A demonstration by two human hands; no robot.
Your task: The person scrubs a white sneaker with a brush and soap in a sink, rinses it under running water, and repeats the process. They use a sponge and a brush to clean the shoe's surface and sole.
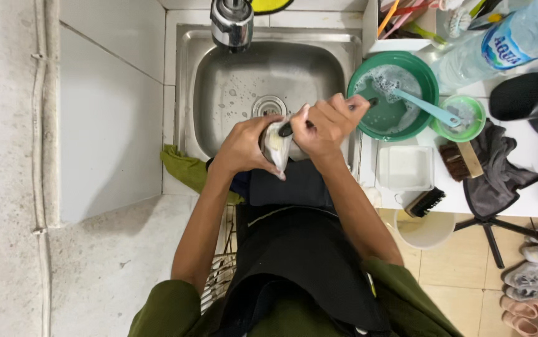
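Over the steel sink (219, 93), the left hand (244, 146) is gripping a pale shoe (276, 145) while the right hand (326, 125) is holding a dark-handled brush (286, 130) against it, beside a green basin (428, 78) of soapy water.

Pale, soapy shoe (276, 145) tilted over the steel sink's front edge, dark-handled brush (294, 127) against it.

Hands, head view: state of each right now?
Left hand: closed around a pale shoe, held over the sink.
Right hand: closed on a dark-handled brush, its tip against the shoe.
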